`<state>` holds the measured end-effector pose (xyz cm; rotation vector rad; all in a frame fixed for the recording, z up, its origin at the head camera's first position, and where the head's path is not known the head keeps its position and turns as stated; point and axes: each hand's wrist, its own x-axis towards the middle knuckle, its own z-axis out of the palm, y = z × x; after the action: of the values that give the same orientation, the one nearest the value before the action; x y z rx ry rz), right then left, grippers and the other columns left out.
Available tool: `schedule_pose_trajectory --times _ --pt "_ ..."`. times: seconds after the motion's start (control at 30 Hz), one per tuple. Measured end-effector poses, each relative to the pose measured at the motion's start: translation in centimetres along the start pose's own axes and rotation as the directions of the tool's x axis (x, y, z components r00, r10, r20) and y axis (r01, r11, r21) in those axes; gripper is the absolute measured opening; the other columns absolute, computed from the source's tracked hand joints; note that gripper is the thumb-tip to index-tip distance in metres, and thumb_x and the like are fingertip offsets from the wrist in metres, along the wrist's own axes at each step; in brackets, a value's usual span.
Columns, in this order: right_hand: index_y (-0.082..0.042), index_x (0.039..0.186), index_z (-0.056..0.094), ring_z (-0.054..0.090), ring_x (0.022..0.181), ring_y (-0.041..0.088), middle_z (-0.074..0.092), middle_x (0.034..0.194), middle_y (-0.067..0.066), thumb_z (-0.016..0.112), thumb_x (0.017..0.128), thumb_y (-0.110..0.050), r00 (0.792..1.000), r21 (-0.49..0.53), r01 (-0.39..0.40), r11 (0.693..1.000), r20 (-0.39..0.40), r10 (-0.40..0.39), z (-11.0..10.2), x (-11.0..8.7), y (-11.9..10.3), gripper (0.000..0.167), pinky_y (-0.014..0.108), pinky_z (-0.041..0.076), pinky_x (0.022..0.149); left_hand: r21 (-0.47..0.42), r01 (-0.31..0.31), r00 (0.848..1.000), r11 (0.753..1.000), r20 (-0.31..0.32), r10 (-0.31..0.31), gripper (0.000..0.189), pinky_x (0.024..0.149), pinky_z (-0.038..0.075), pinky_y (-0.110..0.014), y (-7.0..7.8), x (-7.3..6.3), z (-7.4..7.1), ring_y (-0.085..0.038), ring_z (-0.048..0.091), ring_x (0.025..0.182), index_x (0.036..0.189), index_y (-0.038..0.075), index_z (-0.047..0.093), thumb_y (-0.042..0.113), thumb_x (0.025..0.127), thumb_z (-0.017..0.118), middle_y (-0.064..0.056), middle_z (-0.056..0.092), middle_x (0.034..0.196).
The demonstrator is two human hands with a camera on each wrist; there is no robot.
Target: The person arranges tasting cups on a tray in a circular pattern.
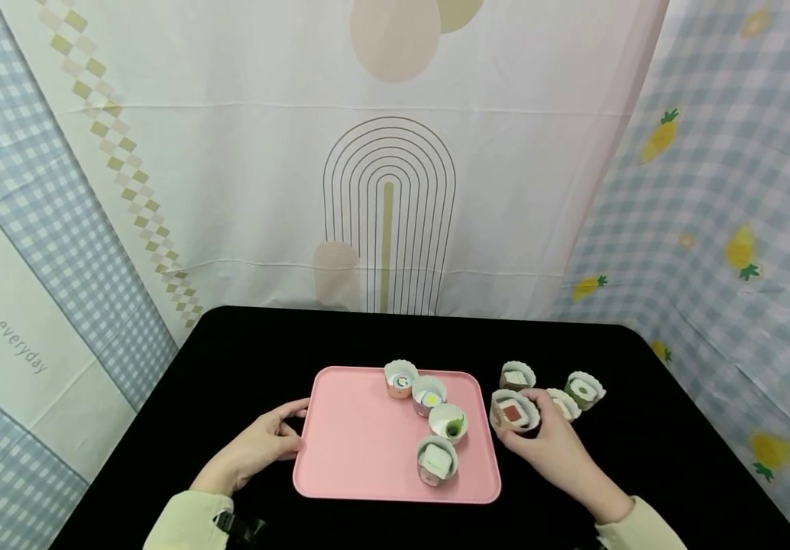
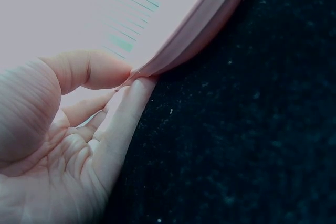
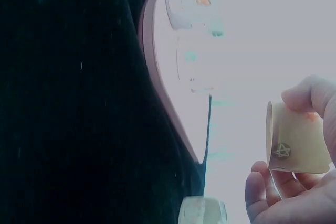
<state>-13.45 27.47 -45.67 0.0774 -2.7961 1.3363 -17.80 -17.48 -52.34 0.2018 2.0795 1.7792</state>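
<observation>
My left hand [image 1: 250,449] is at the left edge of a pink tray [image 1: 361,435]. The left wrist view shows the thumb and a finger pinching the tray's rim [image 2: 197,32]. Just beyond the tray's right edge, my right hand [image 1: 560,449] holds a paper baking cup [image 1: 498,416] with a white, reddish-brown-topped piece inside. In the right wrist view, thumb and fingers grip this cup [image 3: 296,142] by its sides. Along the tray's right part stand several similar cups, among them a front one [image 1: 438,461] with a pale square piece and another [image 1: 448,424] with something green.
Right of the tray, on the black tabletop [image 1: 244,367], stand a cup [image 1: 518,376] at the back, a green-patterned cup [image 1: 584,391] and a cup [image 1: 564,403] partly behind my right hand. Printed curtains [image 1: 264,191] hang behind and beside the table.
</observation>
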Motion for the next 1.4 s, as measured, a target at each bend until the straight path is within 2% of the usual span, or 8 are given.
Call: schedule_pose_trajectory --times 0.37,0.43,0.6,0.7,0.97,1.13,1.27,1.4 --pt "-0.018 0.126 0.046 0.057 0.093 0.018 0.058 0.113 0.008 0.079 0.080 -0.025 0.996 0.124 -0.001 0.992 0.091 -0.010 3.1 0.1 -1.9 0.057 0.032 0.049 0.075 0.011 -0.004 1.000 1.000 -0.002 0.004 0.072 0.082 0.056 -0.039 0.0 0.0 0.0 -0.028 0.058 0.087 0.148 0.006 0.037 -0.002 0.082 0.064 -0.019 0.045 0.127" --pt "-0.020 0.126 0.047 0.057 0.091 0.017 0.059 0.111 0.006 0.080 0.080 -0.026 0.995 0.128 0.017 0.992 0.095 -0.029 3.7 0.2 -2.1 0.057 0.031 0.048 0.075 0.011 -0.005 1.000 1.000 -0.001 0.005 0.071 0.082 0.056 -0.039 0.0 0.0 0.0 -0.028 0.058 0.087 0.148 0.006 0.036 -0.002 0.082 0.064 -0.019 0.045 0.127" --pt "-0.021 0.124 0.049 0.062 0.074 0.015 0.061 0.105 0.003 0.081 0.078 -0.025 0.990 0.140 0.084 0.987 0.103 -0.099 5.3 0.4 -2.7 0.056 0.027 0.052 0.068 0.008 -0.007 1.000 1.000 -0.006 0.007 0.072 0.082 0.056 -0.039 0.0 0.0 0.0 -0.027 0.058 0.087 0.148 0.006 0.037 -0.002 0.082 0.064 -0.019 0.044 0.129" --pt "-0.021 0.122 0.050 0.063 0.075 0.016 0.062 0.105 0.002 0.081 0.079 -0.025 0.984 0.159 0.119 0.980 0.112 -0.138 6.2 0.5 -3.2 0.053 0.026 0.054 0.068 0.007 -0.007 1.000 1.000 -0.008 0.007 0.072 0.082 0.056 -0.038 0.1 -0.1 0.0 -0.027 0.058 0.087 0.148 0.006 0.037 -0.002 0.082 0.064 -0.019 0.043 0.130" --pt "-0.013 0.123 0.048 0.060 0.102 0.018 0.057 0.115 0.006 0.079 0.081 -0.018 0.951 0.271 0.191 0.944 0.187 -0.246 8.4 0.9 -4.8 0.052 0.029 0.054 0.082 -0.003 -0.007 1.000 1.000 -0.003 0.007 0.072 0.082 0.056 -0.039 0.1 -0.1 0.0 -0.027 0.058 0.087 0.148 0.005 0.036 -0.002 0.082 0.064 -0.020 0.044 0.129" --pt "-0.012 0.122 0.046 0.058 0.107 0.022 0.057 0.115 0.003 0.078 0.080 -0.017 0.942 0.239 0.211 0.948 0.208 -0.262 9.5 1.0 -5.7 0.053 0.030 0.050 0.089 -0.002 -0.001 1.000 1.000 -0.003 0.001 0.073 0.082 0.056 -0.039 0.0 0.0 0.0 -0.027 0.058 0.088 0.148 0.006 0.036 -0.002 0.081 0.064 -0.019 0.044 0.129" --pt "-0.016 0.125 0.045 0.060 0.100 0.022 0.057 0.116 0.003 0.077 0.081 -0.016 0.933 0.207 0.205 0.957 0.254 -0.255 10.3 1.2 -6.1 0.055 0.029 0.053 0.077 -0.002 -0.001 1.000 1.000 -0.002 0.001 0.073 0.082 0.056 -0.039 -0.2 0.1 0.0 -0.027 0.058 0.088 0.148 0.006 0.036 -0.002 0.081 0.064 -0.019 0.043 0.131" --pt "-0.020 0.127 0.044 0.061 0.097 0.020 0.057 0.114 0.001 0.076 0.080 -0.012 0.918 0.176 0.229 0.958 0.288 -0.272 11.0 1.4 -6.1 0.056 0.026 0.054 0.072 0.005 -0.002 1.000 1.000 -0.004 0.002 0.073 0.082 0.056 -0.039 -0.2 0.1 -0.1 -0.027 0.058 0.088 0.148 0.005 0.036 -0.001 0.081 0.064 -0.019 0.042 0.132"
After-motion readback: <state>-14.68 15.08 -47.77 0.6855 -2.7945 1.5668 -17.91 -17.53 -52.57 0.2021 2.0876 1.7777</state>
